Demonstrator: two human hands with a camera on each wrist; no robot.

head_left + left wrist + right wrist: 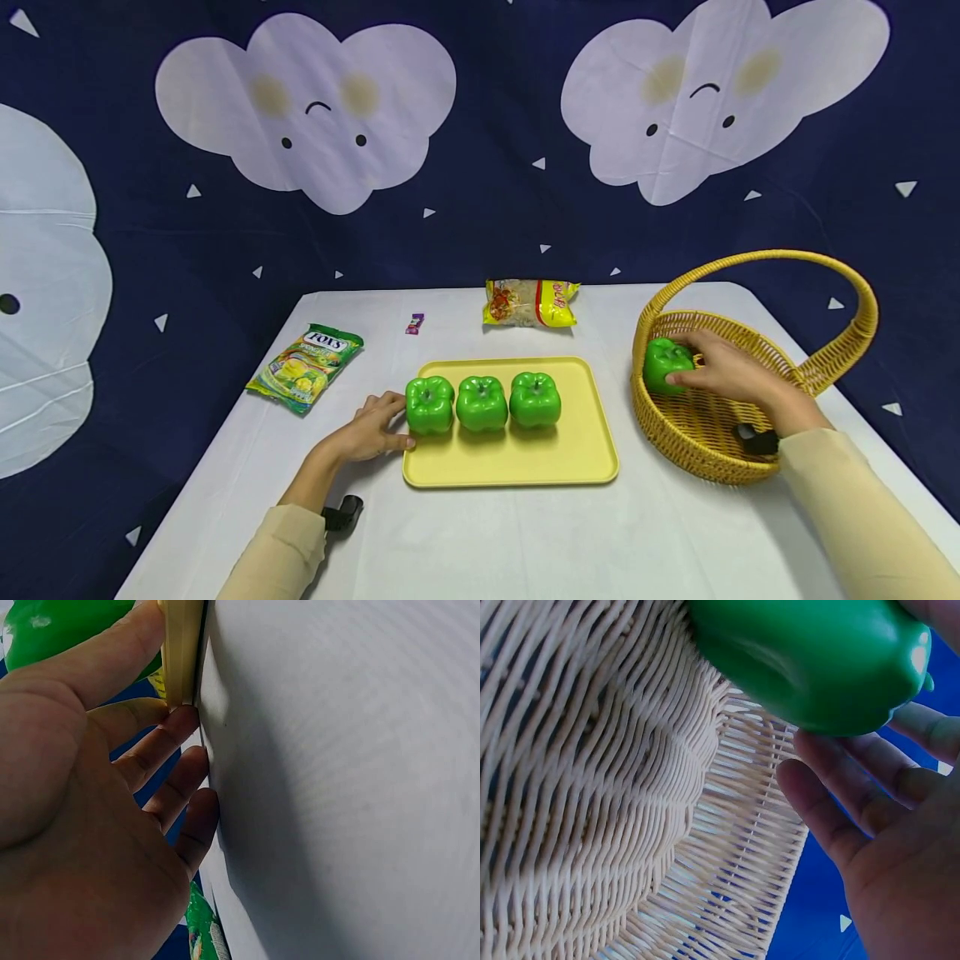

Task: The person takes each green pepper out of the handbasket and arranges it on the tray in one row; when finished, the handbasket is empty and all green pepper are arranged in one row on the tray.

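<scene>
In the head view, my right hand [716, 364] reaches inside the wicker basket [697, 467] and holds a green bell pepper [664, 360] near the basket's left wall. The right wrist view has the thumb at one side of this pepper [817, 660] and the fingertips [810, 754] at the other, beside the woven wicker. My left hand [367, 431] touches the left edge of a yellow tray [517, 462], its thumb at the rim and its fingers loosely bent, as the left wrist view confirms. Three green bell peppers [482, 404] stand in a row on that tray.
A green candy bag [306, 367] lies left of the tray. Behind the tray are a small purple wrapped sweet [415, 323] and a yellow-ended food packet [531, 302]. The basket's tall handle [780, 254] arches above it. A dark cloud-print cloth [495, 125] hangs behind the table.
</scene>
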